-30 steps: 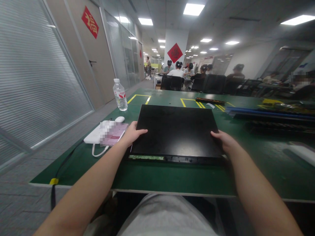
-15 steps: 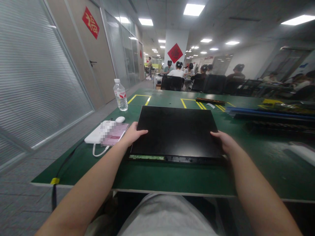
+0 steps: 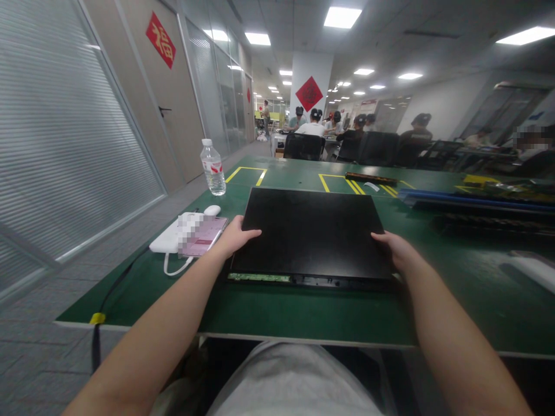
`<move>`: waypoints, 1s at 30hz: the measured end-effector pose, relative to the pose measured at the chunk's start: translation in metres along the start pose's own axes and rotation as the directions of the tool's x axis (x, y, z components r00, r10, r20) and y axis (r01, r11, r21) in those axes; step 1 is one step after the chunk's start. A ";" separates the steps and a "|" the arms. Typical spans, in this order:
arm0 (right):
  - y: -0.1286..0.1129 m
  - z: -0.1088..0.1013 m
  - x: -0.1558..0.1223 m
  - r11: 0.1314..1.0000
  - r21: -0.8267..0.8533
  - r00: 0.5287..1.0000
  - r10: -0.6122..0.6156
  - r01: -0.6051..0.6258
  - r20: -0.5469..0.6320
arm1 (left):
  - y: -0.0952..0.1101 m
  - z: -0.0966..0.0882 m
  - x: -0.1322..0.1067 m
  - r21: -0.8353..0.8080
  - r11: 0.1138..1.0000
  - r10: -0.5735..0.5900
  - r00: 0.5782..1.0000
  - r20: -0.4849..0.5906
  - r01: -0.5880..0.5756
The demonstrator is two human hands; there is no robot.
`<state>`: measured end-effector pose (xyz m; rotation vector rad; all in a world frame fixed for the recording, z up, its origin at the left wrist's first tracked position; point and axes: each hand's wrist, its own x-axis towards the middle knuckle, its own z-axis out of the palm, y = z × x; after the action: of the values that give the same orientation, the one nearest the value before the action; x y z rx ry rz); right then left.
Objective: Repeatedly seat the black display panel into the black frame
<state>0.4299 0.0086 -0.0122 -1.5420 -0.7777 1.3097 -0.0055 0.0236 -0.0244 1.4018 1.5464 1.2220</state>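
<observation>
1. Spanning the lower view from the left side to the right edge, a green table (image 3: 303, 318) stands in front of the person.
2. A wide black panel (image 3: 312, 231) lies face up at the middle of the table's near half. Compared with a second ago, its far edge shows very slightly lower, while its near edge looks unmoved. This suggests a small tilt or settling rather than a carry. Whether it rests fully on the table, I cannot tell.
3. Long blue pieces (image 3: 455, 202) lie to the right, well apart from the panel.
4. The left hand (image 3: 234, 238) is clamped on the panel's left side, thumb on the face. The right hand (image 3: 399, 252) is clamped likewise on the right side. The hands are apart from each other, fingers hidden beneath. Both grips look unchanged, so the panel seems to be under steady two-handed control.
5. Near the left hand, a phone (image 3: 206, 237) lies against a white box (image 3: 163, 236), both unmoved.
6. Behind them, a clear water bottle (image 3: 213, 170) stands upright, also unchanged.
7. A narrow green circuit strip (image 3: 260, 278) shows along the panel's near edge, toward the left.
8. Smallest, a white oval case (image 3: 212, 211) sits just beside the phone.
</observation>
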 end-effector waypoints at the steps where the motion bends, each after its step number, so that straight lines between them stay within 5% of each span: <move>1: 0.000 0.000 0.000 1.000 -0.002 1.000 -0.005 0.005 -0.001 | 0.000 0.000 0.000 -0.002 1.000 -0.003 1.000 -0.002 0.003; 30: 0.000 -0.003 -0.003 0.999 -0.047 0.999 0.025 -0.023 0.047 | -0.008 -0.001 0.002 -0.130 0.991 0.010 0.998 0.055 -0.002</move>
<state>0.4319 0.0053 -0.0106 -1.5661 -0.8265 1.3590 -0.0095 0.0260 -0.0312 1.3453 1.4004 1.2541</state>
